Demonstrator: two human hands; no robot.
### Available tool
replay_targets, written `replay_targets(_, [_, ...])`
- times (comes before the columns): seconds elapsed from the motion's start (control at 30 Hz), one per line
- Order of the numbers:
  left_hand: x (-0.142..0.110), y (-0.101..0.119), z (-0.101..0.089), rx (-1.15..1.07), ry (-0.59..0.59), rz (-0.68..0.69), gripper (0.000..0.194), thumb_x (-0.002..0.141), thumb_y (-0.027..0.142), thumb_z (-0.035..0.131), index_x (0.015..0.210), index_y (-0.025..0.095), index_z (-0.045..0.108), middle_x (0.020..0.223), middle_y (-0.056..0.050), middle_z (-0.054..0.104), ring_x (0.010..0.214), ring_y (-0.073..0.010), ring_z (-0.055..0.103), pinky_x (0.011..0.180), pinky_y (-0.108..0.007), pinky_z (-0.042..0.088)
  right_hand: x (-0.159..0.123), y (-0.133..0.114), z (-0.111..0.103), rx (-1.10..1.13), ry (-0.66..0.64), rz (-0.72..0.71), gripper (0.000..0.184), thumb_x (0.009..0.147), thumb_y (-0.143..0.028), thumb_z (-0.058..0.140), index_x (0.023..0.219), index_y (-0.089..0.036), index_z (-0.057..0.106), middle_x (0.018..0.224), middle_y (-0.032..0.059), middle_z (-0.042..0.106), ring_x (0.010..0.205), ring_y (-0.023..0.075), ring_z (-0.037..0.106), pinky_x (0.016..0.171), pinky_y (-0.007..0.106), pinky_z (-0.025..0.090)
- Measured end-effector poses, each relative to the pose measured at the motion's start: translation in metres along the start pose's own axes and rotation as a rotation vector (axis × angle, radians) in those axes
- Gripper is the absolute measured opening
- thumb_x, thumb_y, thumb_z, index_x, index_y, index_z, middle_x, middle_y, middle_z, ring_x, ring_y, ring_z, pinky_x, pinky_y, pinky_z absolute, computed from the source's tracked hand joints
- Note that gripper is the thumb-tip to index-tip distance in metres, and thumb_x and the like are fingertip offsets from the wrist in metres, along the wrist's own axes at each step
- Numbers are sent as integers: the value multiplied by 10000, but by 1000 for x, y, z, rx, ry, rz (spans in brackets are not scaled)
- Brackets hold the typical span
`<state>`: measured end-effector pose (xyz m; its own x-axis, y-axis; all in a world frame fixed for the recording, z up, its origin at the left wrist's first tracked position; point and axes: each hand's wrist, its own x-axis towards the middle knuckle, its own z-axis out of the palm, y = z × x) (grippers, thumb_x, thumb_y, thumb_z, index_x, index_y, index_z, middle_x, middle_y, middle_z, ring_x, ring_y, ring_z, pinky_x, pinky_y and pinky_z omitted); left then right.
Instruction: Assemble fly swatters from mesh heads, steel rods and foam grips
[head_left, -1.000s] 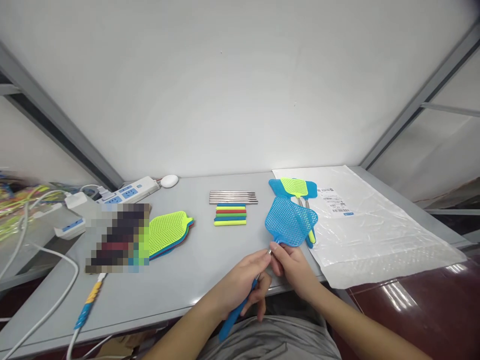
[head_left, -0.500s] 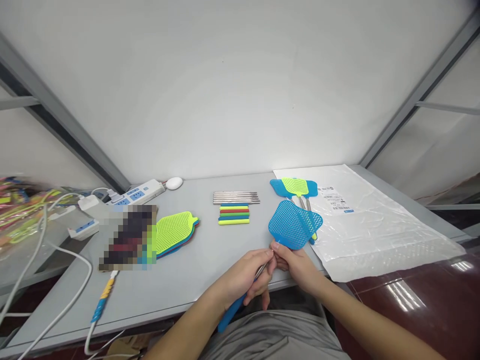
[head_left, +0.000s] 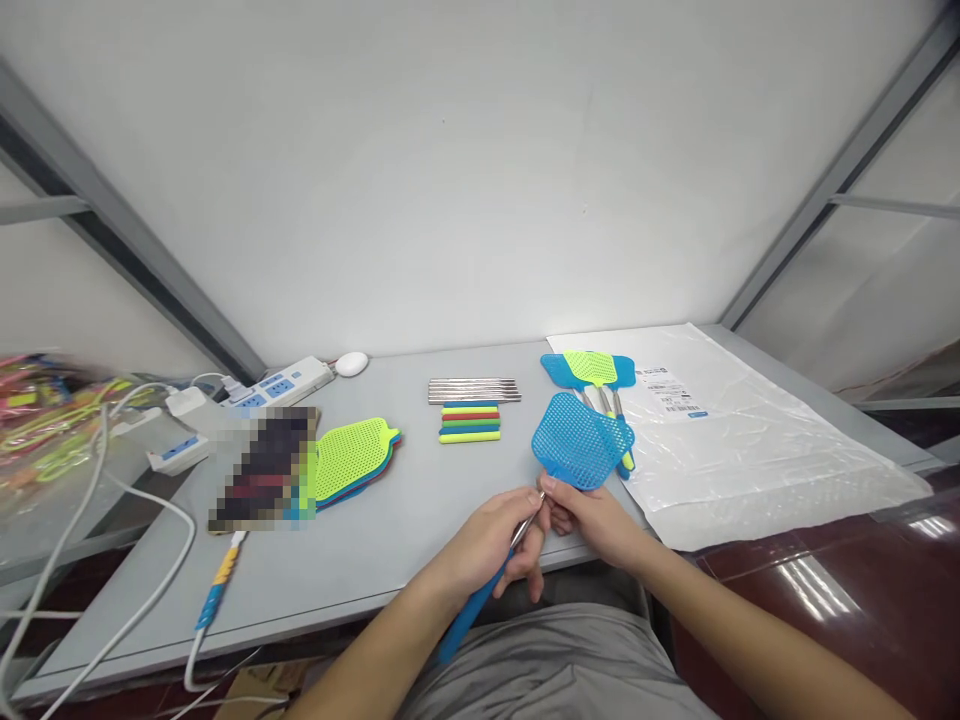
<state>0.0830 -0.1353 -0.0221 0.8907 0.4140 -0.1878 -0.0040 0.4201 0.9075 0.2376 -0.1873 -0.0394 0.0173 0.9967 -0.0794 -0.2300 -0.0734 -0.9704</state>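
My left hand [head_left: 495, 540] is closed round a thin metal rod [head_left: 526, 528], whose blue handle [head_left: 474, 612] slopes down toward my lap. With thumb and fingers, my right hand [head_left: 596, 520] pinches the neck of a blue perforated fly swatter head [head_left: 576, 440]. The rod's tip and that neck meet between my fingertips; whether they are joined is hidden. Just behind lie fly swatters with metal shafts, a lime-green one [head_left: 594, 368] on top of blue ones.
Metal rods [head_left: 474, 390] and coloured handle grips [head_left: 470, 424] lie in rows mid-table. Left of them is a stack of swatter heads [head_left: 352, 462], beside a pixelated patch, power strips [head_left: 289, 385] and white cables [head_left: 184, 545]. A white plastic mailer [head_left: 720, 440] covers the right side.
The blue swatter head has shifted slightly left and turned a little. My hands keep their grips near the same spot, and the whole view has moved slightly.
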Motion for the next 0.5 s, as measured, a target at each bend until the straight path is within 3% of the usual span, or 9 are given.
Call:
replay_targets(0.13, [-2, -4, 5, 36, 34, 26, 384, 949, 589, 428, 905, 211, 481, 349, 151, 360, 236, -55, 235, 446, -247, 494, 0, 5, -3, -15, 33, -43, 445, 837, -580, 617, 630, -214, 474, 543, -61, 394, 515, 109, 346, 525, 276, 297])
replay_targets(0.37, [-6, -4, 13, 100, 99, 19, 330, 942, 525, 498, 903, 198, 496, 506, 90, 534, 274, -53, 388, 339, -156, 382, -2, 5, 1, -18, 87, -72, 431, 842, -571, 610, 634, -223, 464, 551, -62, 411, 506, 108, 342, 506, 269, 287])
replay_targets(0.5, [-4, -5, 14, -34, 47, 12, 319, 967, 480, 450, 835, 191, 481, 423, 118, 430, 239, -48, 322, 405, -200, 446, -1, 2, 2, -6, 53, -95, 461, 853, -583, 588, 598, -211, 492, 535, -54, 409, 502, 104, 341, 508, 269, 288])
